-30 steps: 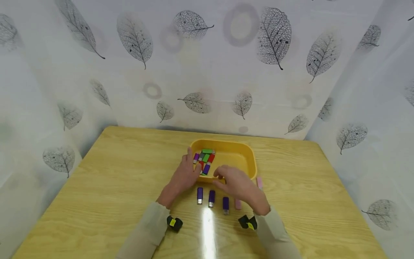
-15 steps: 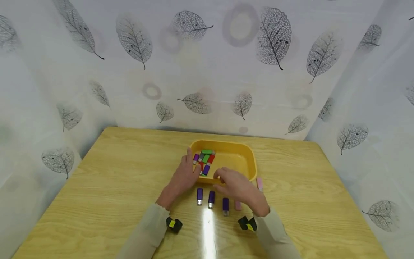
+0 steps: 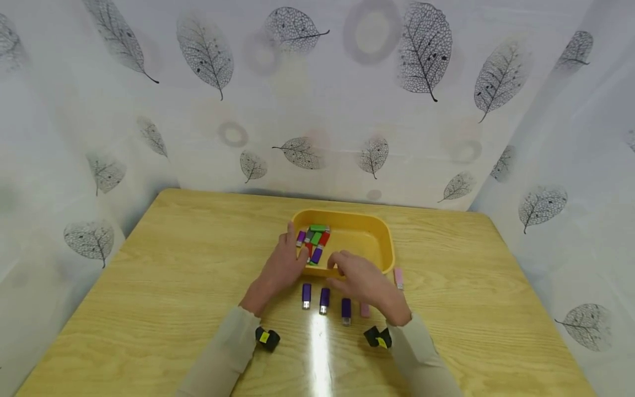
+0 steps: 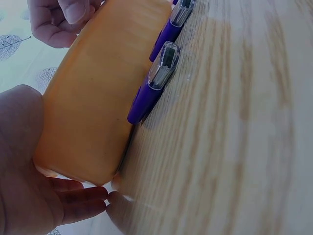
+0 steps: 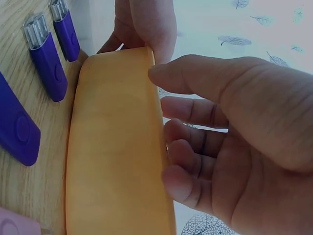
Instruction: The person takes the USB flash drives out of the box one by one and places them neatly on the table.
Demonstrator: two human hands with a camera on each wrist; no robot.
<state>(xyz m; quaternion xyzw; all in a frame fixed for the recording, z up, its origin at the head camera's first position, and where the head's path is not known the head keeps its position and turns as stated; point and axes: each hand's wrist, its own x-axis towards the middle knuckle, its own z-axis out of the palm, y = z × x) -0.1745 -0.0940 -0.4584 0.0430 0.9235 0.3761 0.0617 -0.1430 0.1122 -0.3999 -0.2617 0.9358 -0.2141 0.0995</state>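
Note:
A yellow plastic tray [image 3: 364, 237] stands on the wooden table. My left hand [image 3: 283, 264] holds its left end, the thumb over the rim and the fingers along the outer wall. At the near rim is my right hand [image 3: 359, 278], fingers loosely bent and thumb tip by the edge; nothing shows between them. Several USB flash drives lie in the tray's left part, among them a green one [image 3: 319, 227], a red one [image 3: 324, 239] and a purple one [image 3: 316, 256]. Before the tray lie purple USB flash drives [image 4: 149, 93], caps clear.
A pink USB flash drive [image 3: 365, 310] lies near my right wrist, another pink one [image 3: 399, 278] by the tray's right corner. Wrist cameras [image 3: 268, 338] sit under both sleeves. A leaf-patterned curtain [image 3: 317, 110] stands behind the table [image 3: 198, 248].
My left hand and the tray stay in place. The right hand's fingers and thumb have shifted only slightly. The head view has tilted a little.

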